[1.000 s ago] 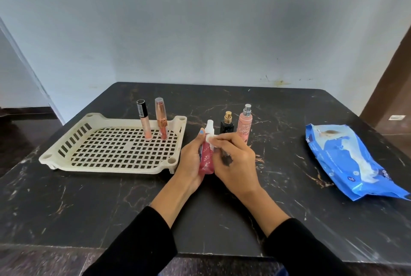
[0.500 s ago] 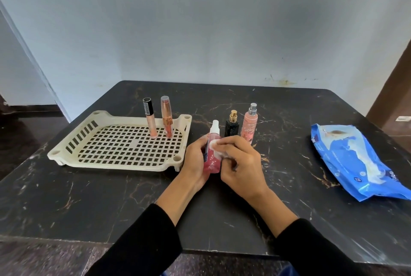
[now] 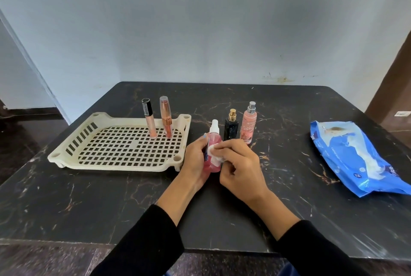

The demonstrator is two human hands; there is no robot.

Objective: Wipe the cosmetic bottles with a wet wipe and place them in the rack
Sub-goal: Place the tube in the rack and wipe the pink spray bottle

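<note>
Two slim tubes [image 3: 149, 120] already stand in the cream slotted plastic rack [image 3: 120, 146]. Left hand [image 3: 195, 160] is wrapped around the pink spray bottle with white cap [image 3: 214, 142], upright just right of the rack, while right hand [image 3: 240, 168] pinches the white wet wipe [image 3: 214, 155] against it. The black bottle [image 3: 231, 127] and peach spray bottle [image 3: 249, 124] look untouched, so roughly halfway.

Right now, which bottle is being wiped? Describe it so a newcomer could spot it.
Start at the cream rack on the dark table; just off its right edge, the left hand grips a pink spray bottle. Unlike the black bottle and peach bottle standing behind, it has a white cap.
</note>
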